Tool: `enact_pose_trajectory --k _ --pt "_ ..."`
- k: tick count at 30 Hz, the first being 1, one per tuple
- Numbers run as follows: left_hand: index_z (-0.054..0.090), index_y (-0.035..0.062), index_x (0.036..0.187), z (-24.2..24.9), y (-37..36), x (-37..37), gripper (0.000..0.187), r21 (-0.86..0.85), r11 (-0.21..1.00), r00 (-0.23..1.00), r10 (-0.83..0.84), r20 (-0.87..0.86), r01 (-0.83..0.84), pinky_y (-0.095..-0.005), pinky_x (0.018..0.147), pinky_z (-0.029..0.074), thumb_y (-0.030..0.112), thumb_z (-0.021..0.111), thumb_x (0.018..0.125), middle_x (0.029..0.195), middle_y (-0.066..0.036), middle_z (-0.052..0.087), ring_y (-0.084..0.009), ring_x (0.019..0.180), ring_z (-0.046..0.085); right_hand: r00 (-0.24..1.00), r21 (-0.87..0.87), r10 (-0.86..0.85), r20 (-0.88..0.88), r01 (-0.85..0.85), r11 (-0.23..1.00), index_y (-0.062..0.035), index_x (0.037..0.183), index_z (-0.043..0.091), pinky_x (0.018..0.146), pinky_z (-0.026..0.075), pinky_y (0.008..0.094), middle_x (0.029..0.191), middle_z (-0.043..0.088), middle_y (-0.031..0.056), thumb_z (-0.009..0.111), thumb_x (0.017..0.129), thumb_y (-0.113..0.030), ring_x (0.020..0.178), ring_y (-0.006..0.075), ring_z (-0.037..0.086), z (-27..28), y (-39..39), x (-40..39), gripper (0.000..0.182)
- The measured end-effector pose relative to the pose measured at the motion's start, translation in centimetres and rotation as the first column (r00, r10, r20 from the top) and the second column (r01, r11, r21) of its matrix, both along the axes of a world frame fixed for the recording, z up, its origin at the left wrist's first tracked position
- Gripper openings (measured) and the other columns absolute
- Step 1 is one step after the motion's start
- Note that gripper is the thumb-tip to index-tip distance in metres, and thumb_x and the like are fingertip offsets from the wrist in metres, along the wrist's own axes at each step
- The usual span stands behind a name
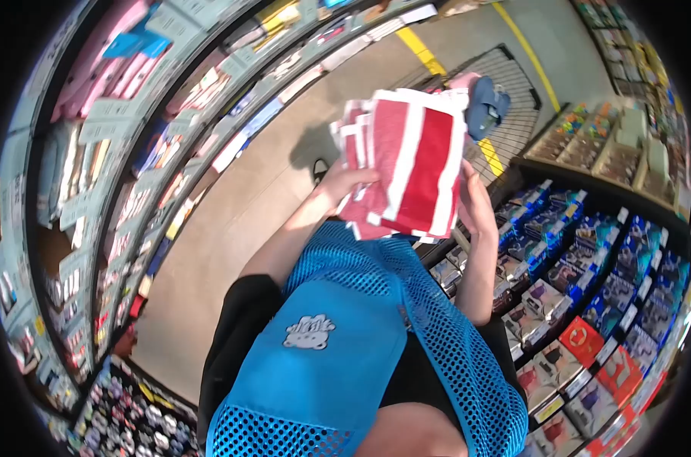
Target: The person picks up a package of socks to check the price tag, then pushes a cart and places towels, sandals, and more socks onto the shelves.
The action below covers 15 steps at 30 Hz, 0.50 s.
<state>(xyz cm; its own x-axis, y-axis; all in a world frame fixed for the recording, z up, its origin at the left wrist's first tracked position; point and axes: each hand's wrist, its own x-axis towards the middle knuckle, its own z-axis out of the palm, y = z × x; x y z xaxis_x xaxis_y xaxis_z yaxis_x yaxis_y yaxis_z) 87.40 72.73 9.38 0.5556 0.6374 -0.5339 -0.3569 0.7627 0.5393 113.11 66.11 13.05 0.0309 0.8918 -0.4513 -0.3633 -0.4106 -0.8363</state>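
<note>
Stack of red-and-white striped flat fabric pieces [420, 164] could slip apart if left hand [347, 184] or right hand [477, 206], both part-curled, gripping opposite edges, slackens

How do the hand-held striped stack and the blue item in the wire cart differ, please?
The striped stack is red and white; the blue item is mostly plain. The striped stack is held by the left hand and right hand; the blue item lies in the wire cart. The striped stack looks angular, the blue item rounded.

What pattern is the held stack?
The stack shows red, dull-red and white stripes, best seen in the head view.
</note>
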Motion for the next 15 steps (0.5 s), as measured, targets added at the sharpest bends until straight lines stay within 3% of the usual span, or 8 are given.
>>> enact_pose_trajectory --k 1,3,5,7,8,12,14,15 --pt "0.049 -0.0002 0.119 -0.8 -0.4 -0.5 0.051 0.005 1.0 1.0 0.007 -0.002 -0.007 -0.0282 0.073 0.051 0.001 0.065 0.071 0.1 -0.011 0.062 -0.0174 0.082 0.062 0.998 0.035 -0.055 -0.026 0.056 0.998 -0.0015 0.136 0.03 0.096 0.036 0.03 0.122 0.051 0.0094 0.042 0.095 -0.04 0.108 0.0173 0.05 -0.8 -0.2 0.7 0.058" --pt "0.049 -0.0016 0.118 -2.1 -1.5 -1.8 0.048 -0.015 1.0 0.995 -0.014 -0.098 0.012 -0.0303 0.077 0.051 0.001 0.063 0.072 0.101 -0.011 0.062 -0.0193 0.084 0.062 0.881 -0.095 -0.122 0.456 0.185 0.978 -0.0035 0.129 0.043 0.095 0.037 0.0329 0.116 0.057 0.0119 0.038 0.095 -0.042 0.107 0.0196 0.053 -3.3 -0.9 2.8 0.052" --pt "0.05 -0.0027 0.116 -0.7 -2.9 -2.2 0.046 -0.022 0.995 0.99 0.097 -0.098 -0.1 -0.0323 0.079 0.05 0.002 0.062 0.072 0.1 -0.011 0.062 -0.021 0.087 0.061 0.373 -0.129 0.084 0.924 0.097 0.987 -0.0024 0.121 0.051 0.09 0.041 0.0364 0.109 0.059 0.019 0.038 0.093 -0.045 0.105 0.0285 0.056 -4.5 -2.8 3.5 0.052" --pt "0.052 -0.0044 0.114 -1.9 -4.9 -3.6 0.041 -0.031 0.997 0.991 0.067 -0.111 -0.071 -0.035 0.081 0.05 0.01 0.059 0.076 0.099 -0.014 0.063 -0.0239 0.091 0.062 0.203 -0.32 0.309 0.929 0.025 0.947 -0.0016 0.115 0.055 0.087 0.043 0.0413 0.106 0.059 0.0237 0.037 0.092 -0.048 0.103 0.036 0.056 -6.6 -5.3 4.2 0.055" --pt "0.052 -0.0042 0.114 -1.5 -5.8 -3.9 0.041 -0.063 0.995 0.987 0.068 -0.146 -0.078 -0.0347 0.08 0.05 0.011 0.059 0.077 0.098 -0.014 0.063 -0.0239 0.091 0.062 0.324 -0.4 0.369 0.871 0.032 0.916 -0.0023 0.116 0.055 0.09 0.041 0.0437 0.109 0.058 0.0244 0.035 0.092 -0.05 0.106 0.038 0.053 -7.4 -6.2 4.1 0.057" --pt "0.058 0.0004 0.1 -2.2 -11.3 -4.4 0.026 -0.186 0.967 0.983 0.158 -0.09 -0.173 -0.0304 0.068 0.051 0.017 0.058 0.08 0.086 -0.009 0.063 -0.0194 0.076 0.062 0.379 -0.539 0.48 0.791 0.063 0.84 -0.002 0.1 0.065 0.091 0.041 0.0428 0.1 0.06 0.0273 0.036 0.087 -0.055 0.102 0.0404 0.055 -11.2 -8.4 4.2 0.062" --pt "0.059 0.0014 0.098 -1.8 -13.9 -3.5 0.024 -0.172 0.974 0.986 0.129 -0.107 -0.146 -0.0284 0.063 0.05 0.018 0.059 0.08 0.082 -0.007 0.062 -0.0172 0.071 0.061 0.373 -0.415 0.357 0.857 0.085 0.906 0.0038 0.072 0.067 0.074 0.048 0.0395 0.064 0.063 0.0204 0.039 0.084 -0.049 0.071 0.032 0.065 -13.5 -8.2 4.6 0.061" --pt "0.06 0.0024 0.096 -1.6 -15.3 -3.3 0.022 -0.182 0.98 0.991 0.06 -0.122 -0.081 -0.0264 0.058 0.05 0.018 0.059 0.08 0.078 -0.006 0.062 -0.015 0.066 0.06 0.372 -0.413 0.363 0.854 0.064 0.908 0.0038 0.072 0.067 0.074 0.048 0.0395 0.064 0.063 0.0204 0.039 0.084 -0.049 0.071 0.032 0.065 -13.8 -8.2 4.8 0.061"
